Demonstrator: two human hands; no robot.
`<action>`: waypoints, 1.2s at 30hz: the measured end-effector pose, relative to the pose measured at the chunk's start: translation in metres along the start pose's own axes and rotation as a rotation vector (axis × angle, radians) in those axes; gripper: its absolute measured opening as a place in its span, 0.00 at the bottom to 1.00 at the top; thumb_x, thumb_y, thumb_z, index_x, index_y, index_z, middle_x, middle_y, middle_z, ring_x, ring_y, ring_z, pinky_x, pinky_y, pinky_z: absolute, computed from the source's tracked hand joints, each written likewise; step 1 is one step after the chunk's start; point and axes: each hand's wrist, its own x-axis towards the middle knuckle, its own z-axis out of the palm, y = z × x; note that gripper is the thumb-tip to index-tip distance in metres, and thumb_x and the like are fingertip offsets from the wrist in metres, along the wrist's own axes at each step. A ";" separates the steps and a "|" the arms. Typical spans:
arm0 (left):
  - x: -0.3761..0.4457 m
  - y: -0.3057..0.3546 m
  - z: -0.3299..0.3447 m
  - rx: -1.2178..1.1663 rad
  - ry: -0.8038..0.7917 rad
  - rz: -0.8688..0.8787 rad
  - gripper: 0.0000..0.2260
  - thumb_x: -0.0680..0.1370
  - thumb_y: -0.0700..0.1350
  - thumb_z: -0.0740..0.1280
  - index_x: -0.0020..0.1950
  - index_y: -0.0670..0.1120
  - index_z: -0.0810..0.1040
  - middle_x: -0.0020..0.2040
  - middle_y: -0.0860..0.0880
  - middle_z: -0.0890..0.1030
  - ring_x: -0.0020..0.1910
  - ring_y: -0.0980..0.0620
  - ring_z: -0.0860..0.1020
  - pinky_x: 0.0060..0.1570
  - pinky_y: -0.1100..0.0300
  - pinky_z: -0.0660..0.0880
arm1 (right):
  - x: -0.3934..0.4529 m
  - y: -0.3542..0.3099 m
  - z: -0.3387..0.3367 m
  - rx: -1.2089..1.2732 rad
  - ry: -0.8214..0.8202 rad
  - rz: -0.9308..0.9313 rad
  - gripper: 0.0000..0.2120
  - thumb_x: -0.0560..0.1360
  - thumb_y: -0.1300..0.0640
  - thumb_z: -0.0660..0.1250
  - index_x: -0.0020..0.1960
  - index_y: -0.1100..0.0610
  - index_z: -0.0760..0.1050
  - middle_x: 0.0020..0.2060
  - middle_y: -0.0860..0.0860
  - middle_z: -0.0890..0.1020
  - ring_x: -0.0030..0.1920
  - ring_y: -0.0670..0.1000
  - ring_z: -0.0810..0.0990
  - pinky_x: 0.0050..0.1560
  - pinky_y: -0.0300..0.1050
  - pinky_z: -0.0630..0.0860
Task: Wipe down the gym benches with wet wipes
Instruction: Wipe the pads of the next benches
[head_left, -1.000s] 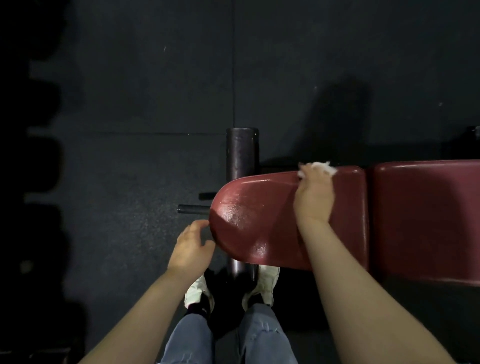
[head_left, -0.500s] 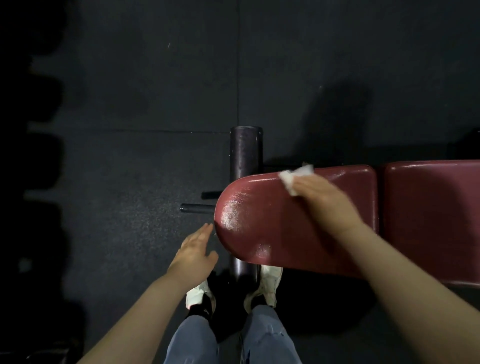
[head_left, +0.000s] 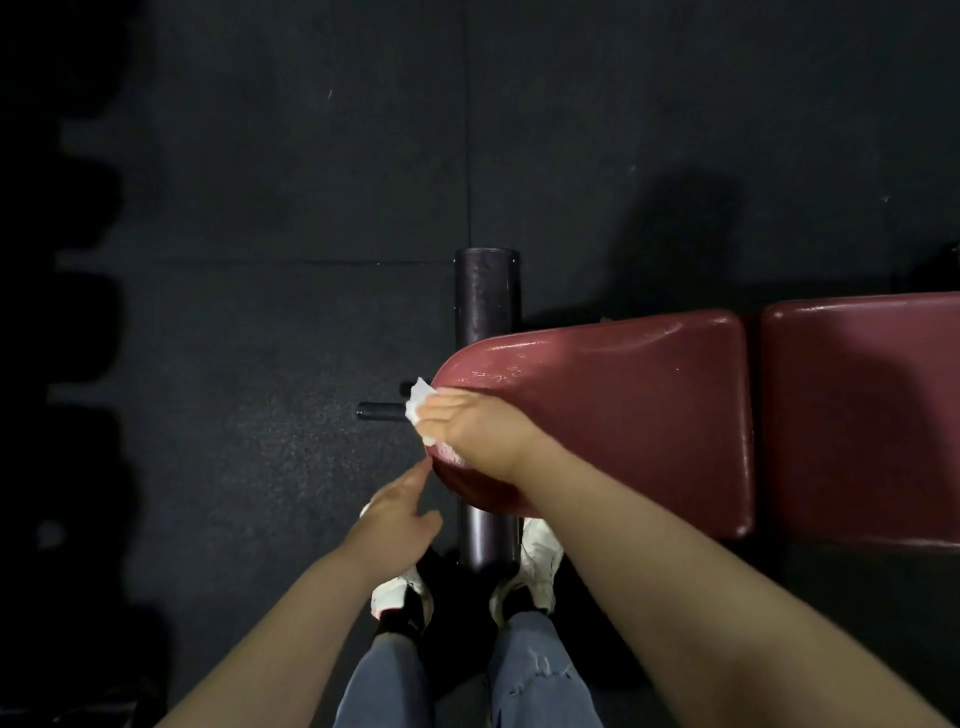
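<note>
A dark red padded gym bench seat (head_left: 623, 410) runs from the centre to the right, and it shines wet along its far edge. A second red pad (head_left: 862, 415) adjoins it on the right. My right hand (head_left: 478, 431) lies flat on the seat's rounded left end and presses a white wet wipe (head_left: 418, 405) against it. The wipe sticks out past my fingertips over the pad's edge. My left hand (head_left: 395, 514) hovers just left of the seat's near corner with straight fingers, and it holds nothing.
A black cylindrical frame bar (head_left: 487, 306) crosses under the seat's left end, with a short black peg (head_left: 379, 411) sticking out to the left. My white shoes (head_left: 535, 566) stand on either side of the bar. Dark rubber floor (head_left: 260, 208) surrounds the bench.
My right hand has swept the wipe from the seat's far edge leftward and nearer, round to its rounded left tip. My left hand has straightened and risen slightly towards the seat corner.
</note>
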 end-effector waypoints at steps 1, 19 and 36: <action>-0.001 0.000 0.003 0.009 -0.003 -0.002 0.34 0.78 0.43 0.63 0.80 0.57 0.51 0.78 0.53 0.60 0.77 0.54 0.57 0.70 0.63 0.58 | -0.005 0.013 -0.002 -0.036 -0.024 -0.092 0.17 0.77 0.59 0.58 0.61 0.57 0.79 0.62 0.51 0.80 0.65 0.52 0.76 0.70 0.40 0.61; 0.001 0.008 0.025 0.129 0.048 -0.069 0.39 0.73 0.51 0.62 0.80 0.55 0.44 0.79 0.48 0.59 0.76 0.47 0.58 0.73 0.47 0.61 | -0.037 0.013 0.023 -0.230 -0.023 -0.078 0.25 0.76 0.57 0.62 0.72 0.57 0.67 0.69 0.54 0.72 0.63 0.54 0.75 0.66 0.47 0.71; -0.004 -0.006 -0.001 0.332 -0.062 0.133 0.33 0.79 0.45 0.62 0.81 0.54 0.50 0.80 0.52 0.54 0.78 0.49 0.53 0.74 0.56 0.54 | -0.055 -0.037 0.052 -0.194 0.289 0.191 0.19 0.75 0.63 0.64 0.66 0.55 0.74 0.60 0.56 0.78 0.55 0.52 0.79 0.59 0.41 0.72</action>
